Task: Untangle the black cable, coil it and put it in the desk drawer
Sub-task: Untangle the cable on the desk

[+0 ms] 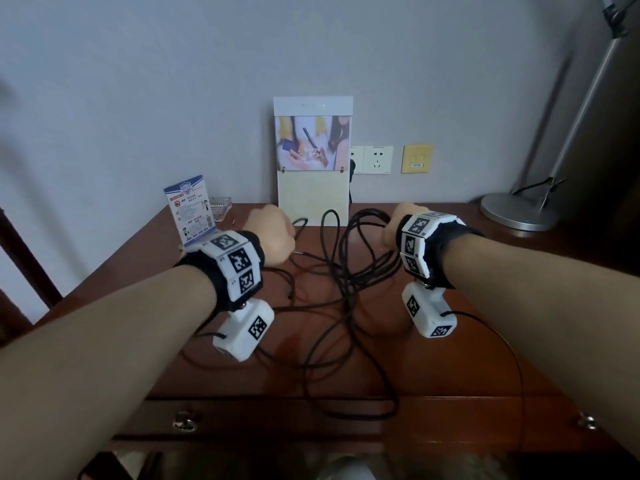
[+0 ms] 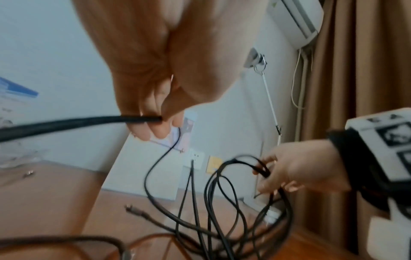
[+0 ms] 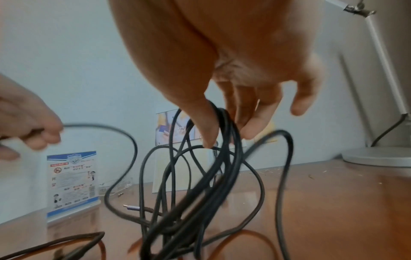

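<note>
From the head view I can't see my fingers: both fists hide them, so the left grip and right grip on the black cable are out of sight there. Below the grips, the cable's lowest loop hangs past the tabletop edge. The lamp right of my right grip is cut off at the top.

A right hand lifts several loops of thin black cable above a glossy reddish-brown wooden desk, thumb and fingers pinching them.
</note>
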